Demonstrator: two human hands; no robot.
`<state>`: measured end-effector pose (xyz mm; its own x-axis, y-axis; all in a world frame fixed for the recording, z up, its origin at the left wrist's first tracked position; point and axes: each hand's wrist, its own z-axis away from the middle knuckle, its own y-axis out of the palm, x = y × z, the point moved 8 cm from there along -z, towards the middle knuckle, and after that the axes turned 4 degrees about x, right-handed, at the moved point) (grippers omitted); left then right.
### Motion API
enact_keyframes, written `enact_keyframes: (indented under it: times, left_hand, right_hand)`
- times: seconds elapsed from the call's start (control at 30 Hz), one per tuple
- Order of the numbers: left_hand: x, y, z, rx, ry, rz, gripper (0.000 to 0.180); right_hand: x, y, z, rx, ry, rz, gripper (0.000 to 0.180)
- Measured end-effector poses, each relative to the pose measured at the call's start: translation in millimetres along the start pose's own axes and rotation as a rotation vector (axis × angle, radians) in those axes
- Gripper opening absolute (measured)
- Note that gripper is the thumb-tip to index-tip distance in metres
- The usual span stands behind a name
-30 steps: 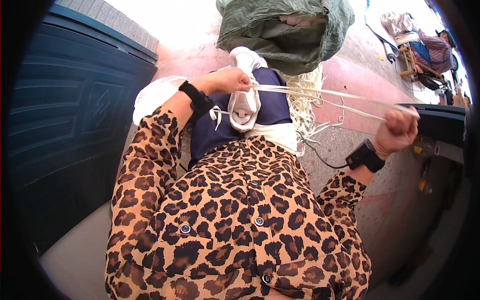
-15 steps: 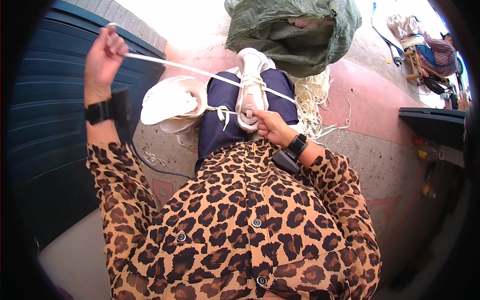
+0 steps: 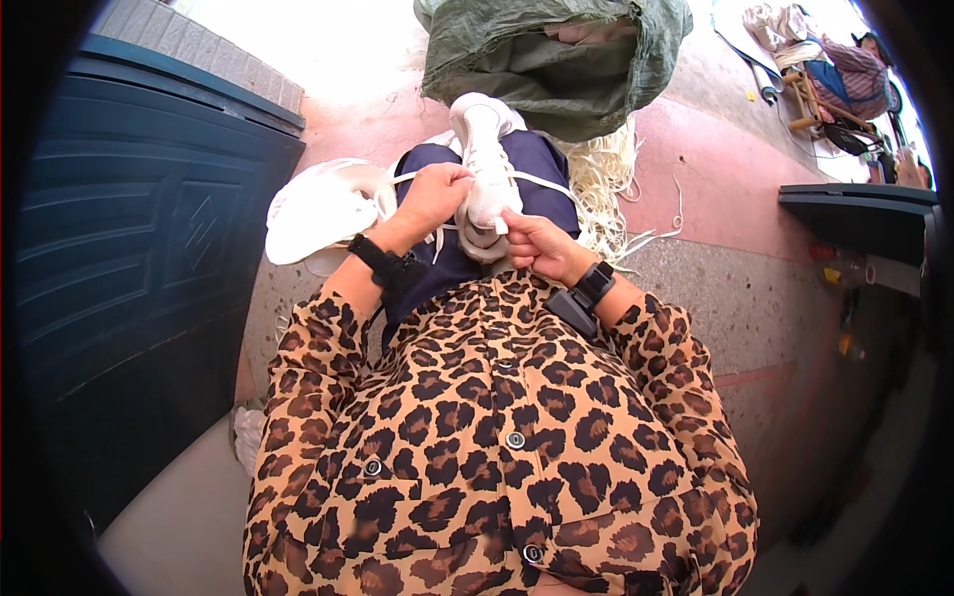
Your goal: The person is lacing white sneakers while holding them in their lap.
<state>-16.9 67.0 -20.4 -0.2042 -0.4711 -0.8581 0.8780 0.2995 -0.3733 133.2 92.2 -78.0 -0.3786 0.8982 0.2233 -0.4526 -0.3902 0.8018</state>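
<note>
A white sneaker (image 3: 484, 164) lies on the person's lap, resting lengthwise on dark blue trousers (image 3: 542, 169) with its toe pointing away from the body toward a green sack (image 3: 556, 60) that sits open on the ground just beyond the knees. The left hand (image 3: 434, 194) is curled closed at the left side of the shoe, its fingers pinching a white lace (image 3: 412, 177) that runs out to the left from under them. The right hand (image 3: 529, 243) is closed against the near end of the shoe, thumb and fingertips pressed to the heel part; whether it grips a lace end as well cannot be told, since the fingers cover that spot. A second strand of white lace (image 3: 542, 184) crosses the trousers to the right of the shoe. Both wrists carry black bands, and the sleeves and front of a leopard-print shirt (image 3: 497, 447) fill the lower middle of the view. A second white shoe (image 3: 323, 209) lies on its side just to the left of the lap, touching the left knee area. To the right of the lap, a heap of pale straw-coloured strands (image 3: 606, 179) is spread over the pink floor (image 3: 725, 189). A dark blue panelled door (image 3: 129, 228) stands along the left side, and a dark blue bin edge (image 3: 860, 214) shows at the right.
</note>
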Motion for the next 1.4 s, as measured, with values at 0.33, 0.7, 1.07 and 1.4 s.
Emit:
enact_keyframes:
  times: [0.33, 0.7, 1.07, 1.4]
  left_hand:
    - [-12.4, 2.6, -6.8, -0.086, 0.044, -0.372, 0.022]
    - [-8.9, 17.1, -13.0, 0.008, -0.095, -0.083, 0.016]
    - [-23.1, 15.1, -12.3, -0.201, 0.079, -0.225, 0.027]
    - [7.1, 21.0, -18.7, -0.132, -0.103, 0.194, 0.036]
  right_hand:
    - [2.9, -2.1, 3.5, -0.007, -0.019, 0.031, 0.022]
    - [0.6, -5.0, 5.6, -0.047, 0.062, 0.117, 0.028]
    - [61.1, -10.1, 29.0, -0.429, -0.166, 1.019, 0.034]
    - [97.3, 33.9, 8.8, -0.576, -0.568, 1.635, 0.025]
